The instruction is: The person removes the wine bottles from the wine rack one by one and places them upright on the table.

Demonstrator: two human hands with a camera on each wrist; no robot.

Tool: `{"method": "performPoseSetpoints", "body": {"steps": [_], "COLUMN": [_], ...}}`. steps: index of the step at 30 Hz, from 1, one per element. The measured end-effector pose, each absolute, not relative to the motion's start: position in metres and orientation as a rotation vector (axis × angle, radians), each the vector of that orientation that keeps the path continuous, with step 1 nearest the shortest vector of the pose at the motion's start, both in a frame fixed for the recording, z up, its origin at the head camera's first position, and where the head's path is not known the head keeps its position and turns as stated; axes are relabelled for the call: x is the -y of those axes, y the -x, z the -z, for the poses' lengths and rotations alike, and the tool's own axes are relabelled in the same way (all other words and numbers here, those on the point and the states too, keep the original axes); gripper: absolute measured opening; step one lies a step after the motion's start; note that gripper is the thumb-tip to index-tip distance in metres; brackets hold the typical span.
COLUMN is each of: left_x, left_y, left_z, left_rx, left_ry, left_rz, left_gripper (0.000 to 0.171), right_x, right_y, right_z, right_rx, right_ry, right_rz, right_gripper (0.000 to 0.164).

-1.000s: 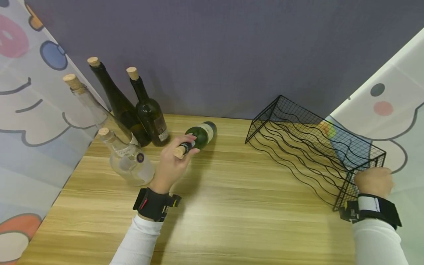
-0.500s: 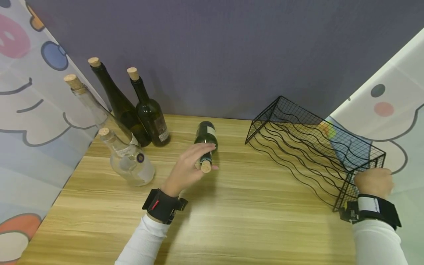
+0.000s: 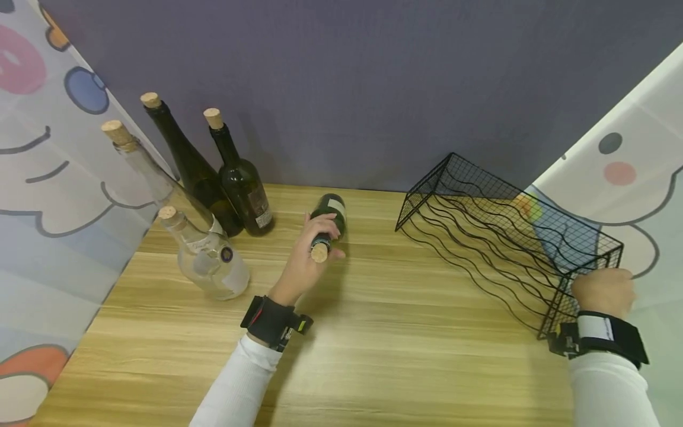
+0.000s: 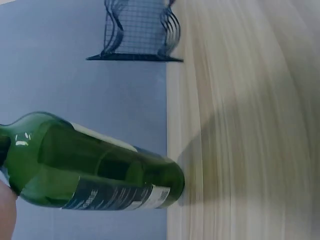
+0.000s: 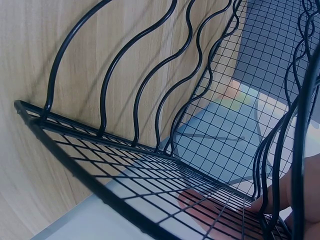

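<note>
In the head view my left hand (image 3: pixel 309 252) holds a green wine bottle (image 3: pixel 333 207) by its neck, fingers curled round it. The bottle leans, with its cork (image 3: pixel 319 253) toward me and its base at the back of the table. Its green body (image 4: pixel 100 165) and dark label show in the left wrist view, base close to the wood. My right hand (image 3: pixel 603 292) grips the right end of a black wire wine rack (image 3: pixel 491 237). In the right wrist view its fingers (image 5: pixel 215 215) show through the rack's mesh (image 5: pixel 220 145); the wires partly hide them.
To the left stand several corked bottles: two dark ones, a tall clear bottle (image 3: pixel 168 190) and a squat clear bottle (image 3: pixel 213 267). A grey panel (image 3: pixel 341 89) rises behind the wooden table (image 3: pixel 400 356). Printed cloths hang at both sides.
My left hand has shifted right and changed its hold on the bottle's neck, with the fingers now wrapped round it. The cork end has swung toward me. My right hand and the rack stay put.
</note>
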State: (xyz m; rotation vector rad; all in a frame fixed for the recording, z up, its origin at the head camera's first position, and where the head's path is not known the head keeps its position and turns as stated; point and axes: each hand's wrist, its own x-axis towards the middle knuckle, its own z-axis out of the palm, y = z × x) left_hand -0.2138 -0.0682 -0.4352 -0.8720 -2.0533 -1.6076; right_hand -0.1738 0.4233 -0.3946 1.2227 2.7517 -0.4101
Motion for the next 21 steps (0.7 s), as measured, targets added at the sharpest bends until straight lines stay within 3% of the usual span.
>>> {"method": "performPoseSetpoints", "body": {"steps": [8,21], "left_x": [0.059,0.052], "left_y": [0.224,0.229], "left_z": [0.432,0.421], "left_rx": [1.893,1.779], "left_ry": [0.782,0.674], "left_rz": [1.676,1.714], "left_gripper": [0.021,0.020], "right_x": [-0.421,-0.425], "right_y": [0.173,0.174], "right_z": [0.394,0.399], "right_rx": [-2.754,-2.777], "right_ry": [-1.231,-1.205], "right_rz": [0.458,0.414], "right_gripper": [0.066,0.065]}}
